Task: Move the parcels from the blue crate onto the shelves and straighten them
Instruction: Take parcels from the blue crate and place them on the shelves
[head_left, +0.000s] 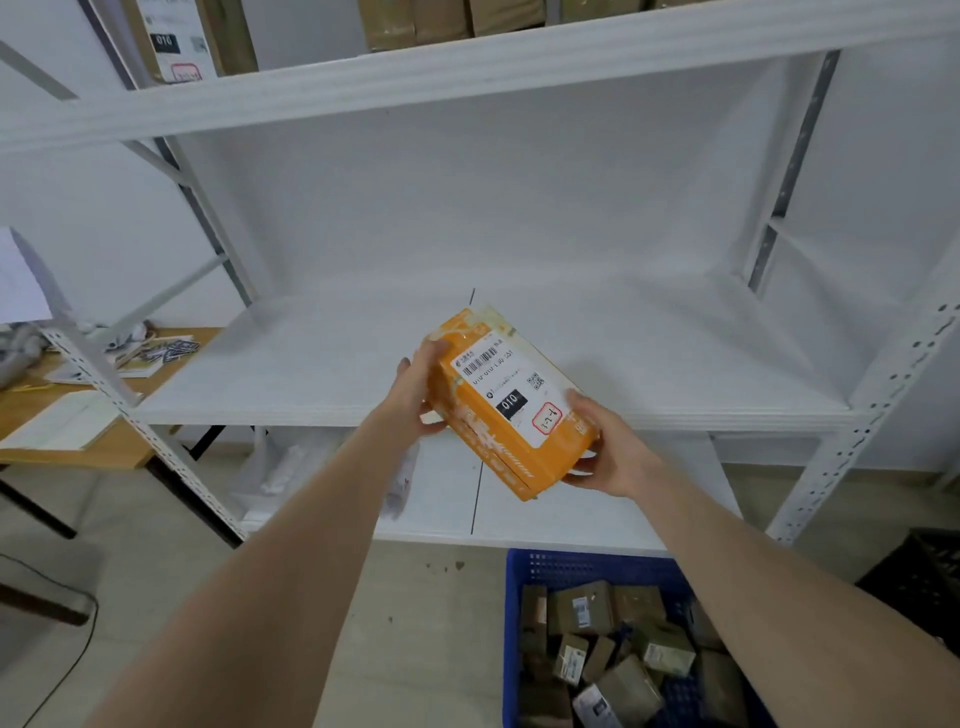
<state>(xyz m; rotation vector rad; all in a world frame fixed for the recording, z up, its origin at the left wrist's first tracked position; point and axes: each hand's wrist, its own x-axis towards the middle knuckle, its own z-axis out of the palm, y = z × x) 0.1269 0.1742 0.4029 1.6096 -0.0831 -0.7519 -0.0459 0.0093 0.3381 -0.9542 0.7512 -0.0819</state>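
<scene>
I have both hands on an orange parcel (511, 402), held in the air at the centre of my view, just in front of the middle shelf (322, 364) of the white rack. My left hand (418, 392) wraps the parcel's far left corner with the fingers curled over its edge; my right hand (605, 452) cups the near right corner from below, thumb on top. The parcel sits tilted, its long side running from about 11 o'clock to 5 o'clock, white shipping label (511, 392) facing up. At 5 o'clock, on the floor, the blue crate (514, 623) holds a jumble of brown parcels (597, 649). At 12 o'clock the top shelf (467, 67) carries brown boxes (415, 23). At 9 o'clock a wooden worktop (119, 452) holds papers (67, 421).
</scene>
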